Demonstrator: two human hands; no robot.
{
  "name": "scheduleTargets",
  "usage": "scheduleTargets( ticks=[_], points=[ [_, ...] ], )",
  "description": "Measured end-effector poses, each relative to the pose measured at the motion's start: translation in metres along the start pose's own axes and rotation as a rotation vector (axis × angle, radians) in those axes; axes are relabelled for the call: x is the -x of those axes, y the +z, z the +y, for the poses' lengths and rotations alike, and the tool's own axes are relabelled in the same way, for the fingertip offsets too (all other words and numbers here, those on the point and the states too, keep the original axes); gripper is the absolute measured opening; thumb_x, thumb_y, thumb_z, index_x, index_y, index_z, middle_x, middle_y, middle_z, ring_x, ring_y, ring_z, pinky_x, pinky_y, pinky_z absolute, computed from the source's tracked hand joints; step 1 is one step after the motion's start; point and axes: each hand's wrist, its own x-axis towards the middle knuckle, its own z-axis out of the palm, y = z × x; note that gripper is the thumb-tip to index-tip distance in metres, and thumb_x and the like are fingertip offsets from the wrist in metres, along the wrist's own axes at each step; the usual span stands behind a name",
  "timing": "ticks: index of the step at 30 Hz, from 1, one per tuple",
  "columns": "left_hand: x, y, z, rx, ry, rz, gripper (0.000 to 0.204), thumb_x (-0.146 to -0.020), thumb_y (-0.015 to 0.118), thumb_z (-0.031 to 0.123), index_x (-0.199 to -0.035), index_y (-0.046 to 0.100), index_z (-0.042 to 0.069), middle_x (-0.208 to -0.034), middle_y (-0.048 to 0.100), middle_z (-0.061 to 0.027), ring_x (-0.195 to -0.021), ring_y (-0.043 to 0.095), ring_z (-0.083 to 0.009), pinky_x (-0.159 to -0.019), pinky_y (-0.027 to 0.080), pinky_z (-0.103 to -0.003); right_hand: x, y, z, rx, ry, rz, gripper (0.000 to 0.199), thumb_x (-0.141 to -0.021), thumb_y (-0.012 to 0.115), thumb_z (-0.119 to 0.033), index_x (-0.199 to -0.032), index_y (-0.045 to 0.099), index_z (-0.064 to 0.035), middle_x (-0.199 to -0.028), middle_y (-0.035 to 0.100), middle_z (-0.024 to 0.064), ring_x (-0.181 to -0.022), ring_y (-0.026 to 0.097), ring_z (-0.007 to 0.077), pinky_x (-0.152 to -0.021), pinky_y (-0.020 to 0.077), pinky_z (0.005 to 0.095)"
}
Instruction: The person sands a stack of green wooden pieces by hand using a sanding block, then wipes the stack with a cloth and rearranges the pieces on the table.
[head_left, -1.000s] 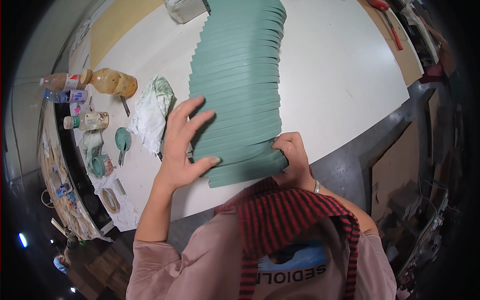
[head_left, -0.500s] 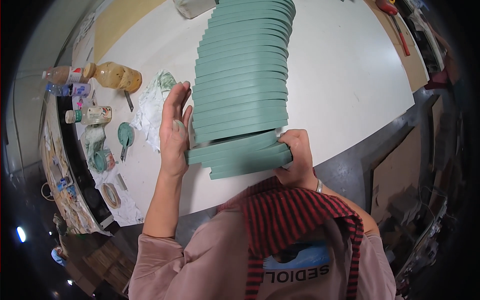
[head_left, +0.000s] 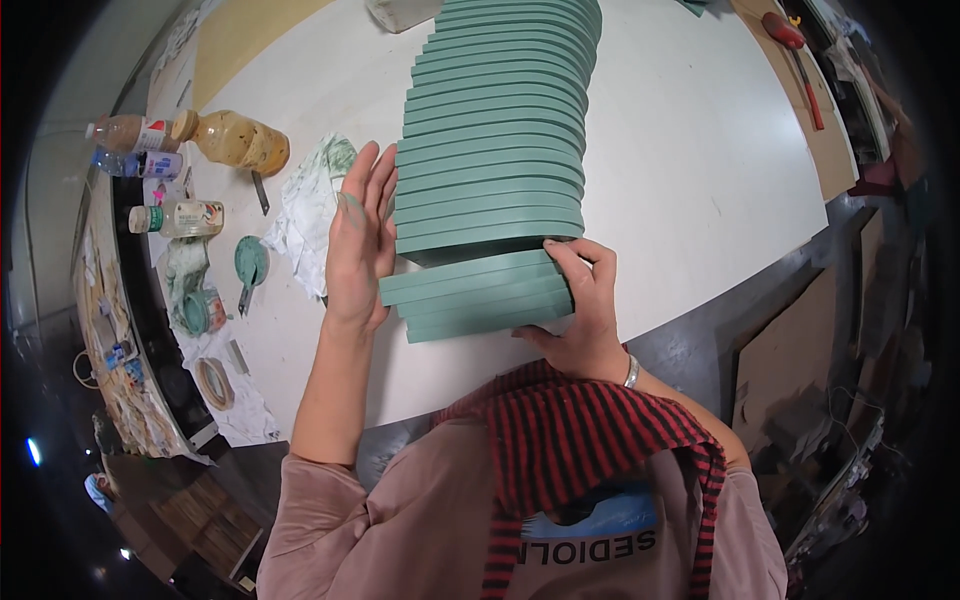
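Observation:
A long row of flat green slabs, stacked face to face, runs away from me across the white table. At its near end a few more green slabs stand apart, tilted against the row with a dark gap between. My right hand grips the right ends of this small group, thumb on the near side and fingers on the far side. My left hand is held upright along the left ends, fingers stretched out, its palm side against the slabs. I cannot see what the slabs are made of.
Left of the row lie a stained white cloth, a green-smeared lid and a roll of tape. Several bottles, including a large yellowish one, lie at the left edge. A red-handled tool rests far right.
My right hand has shifted its grip, with fingers now reaching over the far side of the small group. The near slabs are more evenly aligned. The left hand stays alongside, slightly shifted.

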Motion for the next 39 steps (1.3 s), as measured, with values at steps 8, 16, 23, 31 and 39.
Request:
scheduleTargets(
  ticks=[8,16,23,31,39],
  points=[
    [0.003,0.013,-0.003,0.160,0.104,0.012,0.074,-0.104,0.040,0.048,-0.155,0.019,-0.002,-0.159,0.024,-0.0220,-0.149,0.022,-0.0306,-0.121,0.018,-0.038,0.003,0.011,-0.002,0.034,0.040,0.070,0.106,-0.045,0.094,-0.001,-0.136,0.041,-0.0069,-0.128,0.039,0.0197,-0.120,0.042,0.0400,-0.099,0.0434,0.0469],
    [0.032,0.000,-0.024,0.185,0.060,0.103,0.067,-0.106,0.037,0.043,-0.154,0.021,-0.001,-0.158,0.027,-0.0209,-0.148,0.025,-0.0285,-0.121,0.018,-0.039,0.006,0.011,0.003,0.007,-0.045,0.092,0.102,-0.047,0.094,-0.003,-0.134,0.041,-0.0072,-0.130,0.042,0.0196,-0.119,0.044,0.0386,-0.099,0.0433,0.0461],
    [0.076,0.001,-0.040,0.060,-0.125,0.120,0.086,-0.100,0.021,0.067,-0.159,0.010,0.005,-0.165,0.010,-0.0154,-0.153,0.006,-0.0282,-0.123,0.005,-0.044,0.005,0.012,-0.008,0.016,0.024,0.034,0.100,-0.047,0.094,-0.004,-0.134,0.044,-0.0067,-0.127,0.045,0.0186,-0.118,0.045,0.0383,-0.100,0.0429,0.0463],
    [0.071,0.023,-0.042,0.071,-0.026,0.040,0.100,-0.094,0.019,0.077,-0.158,0.004,0.003,-0.166,0.007,-0.0154,-0.154,0.003,-0.0278,-0.123,0.002,-0.042,0.017,0.015,0.008,0.065,-0.003,0.103,0.089,-0.055,0.090,-0.003,-0.133,0.046,-0.0070,-0.123,0.046,0.0182,-0.113,0.047,0.0372,-0.095,0.0457,0.0447],
    [0.068,0.021,-0.049,0.246,-0.020,0.070,0.079,-0.104,0.022,0.059,-0.158,0.008,0.003,-0.165,0.010,-0.0167,-0.152,0.013,-0.0272,-0.122,0.011,-0.038,0.003,-0.001,-0.004,0.131,0.036,0.086,0.097,-0.054,0.090,-0.002,-0.138,0.042,-0.0086,-0.134,0.038,0.0222,-0.124,0.044,0.0394,-0.102,0.0447,0.0462]
  ],
)
